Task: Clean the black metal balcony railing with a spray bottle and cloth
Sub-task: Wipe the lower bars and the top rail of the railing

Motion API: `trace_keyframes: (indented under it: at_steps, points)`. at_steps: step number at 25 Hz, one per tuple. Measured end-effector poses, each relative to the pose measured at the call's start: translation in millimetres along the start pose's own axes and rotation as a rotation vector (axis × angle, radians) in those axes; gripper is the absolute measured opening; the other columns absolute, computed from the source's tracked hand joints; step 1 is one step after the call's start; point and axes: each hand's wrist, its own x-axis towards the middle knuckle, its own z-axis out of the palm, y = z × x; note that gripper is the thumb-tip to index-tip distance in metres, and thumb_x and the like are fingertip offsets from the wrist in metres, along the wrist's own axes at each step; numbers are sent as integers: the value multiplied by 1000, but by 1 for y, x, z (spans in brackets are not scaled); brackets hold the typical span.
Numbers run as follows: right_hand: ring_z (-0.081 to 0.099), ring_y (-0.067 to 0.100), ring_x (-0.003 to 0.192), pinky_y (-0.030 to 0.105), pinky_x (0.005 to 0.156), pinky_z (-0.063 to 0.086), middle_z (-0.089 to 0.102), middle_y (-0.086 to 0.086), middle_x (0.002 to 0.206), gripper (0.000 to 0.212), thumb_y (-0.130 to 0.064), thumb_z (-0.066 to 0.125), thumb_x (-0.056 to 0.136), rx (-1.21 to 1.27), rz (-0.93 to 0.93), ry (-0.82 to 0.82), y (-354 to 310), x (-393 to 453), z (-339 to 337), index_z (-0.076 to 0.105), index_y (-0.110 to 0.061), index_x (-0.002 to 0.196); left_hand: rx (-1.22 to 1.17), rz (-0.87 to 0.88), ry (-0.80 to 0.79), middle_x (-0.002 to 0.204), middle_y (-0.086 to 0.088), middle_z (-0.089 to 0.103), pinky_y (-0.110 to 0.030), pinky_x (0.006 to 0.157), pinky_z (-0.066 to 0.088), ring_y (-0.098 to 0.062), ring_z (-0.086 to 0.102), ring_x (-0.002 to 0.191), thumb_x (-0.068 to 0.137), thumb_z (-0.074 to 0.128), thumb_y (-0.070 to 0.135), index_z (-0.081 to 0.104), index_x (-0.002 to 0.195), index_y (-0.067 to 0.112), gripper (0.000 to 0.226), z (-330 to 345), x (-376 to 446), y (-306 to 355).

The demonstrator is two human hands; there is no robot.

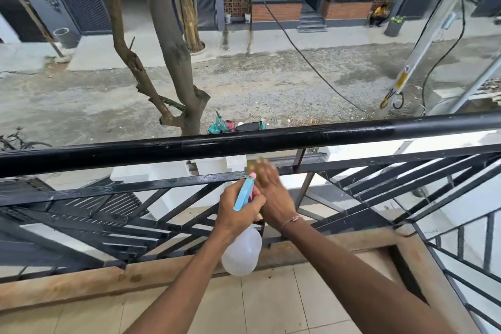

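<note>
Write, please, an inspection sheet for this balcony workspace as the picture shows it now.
Surface: black metal railing, glossy round top rail over flat diagonal bars; beige tiled floor below.
Job's things: spray bottle, translucent body and blue head, nozzle toward the flat bar; yellowish cloth, blurred, on that bar.
Clutter: nothing seen on the balcony.
Hands: left hand grips the bottle's neck; right hand lies over the cloth on the bar, blurred.
Cables: black cable runs slanting over the street.
Surroundings: tree trunk, gravel street, grey pole, houses opposite.
</note>
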Motion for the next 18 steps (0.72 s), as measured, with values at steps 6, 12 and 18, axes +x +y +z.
trace_keyframes:
  at_steps: [6, 12, 18]
  points:
    - [-1, 34, 154, 43, 124, -4, 7, 18, 166, 73, -33, 44, 102, -115, -161, 21, 9, 0, -2, 10, -4, 159, 8, -24, 2, 73, 2, 59, -31, 55, 58, -14, 65, 66, 91, 70, 6, 66, 87, 12, 8, -13, 1, -4]
    - [5, 38, 153, 51, 124, 13, 13, 23, 164, 67, -9, 37, 96, -22, 66, 41, 41, -55, -10, 14, 1, 157, 5, -48, -65, 74, -1, 59, -36, 61, 62, -15, 63, 68, 91, 70, 6, 67, 85, 13, 10, 11, 1, -3]
    - [65, 15, 85, 30, 79, 59, 69, -2, 101, 33, -6, 47, 102, 806, 556, 239, 69, -87, -47, 58, -13, 133, 67, -31, -123, 74, -2, 60, -46, 65, 65, -20, 64, 70, 91, 70, 6, 66, 82, 16, 14, 52, 10, 1]
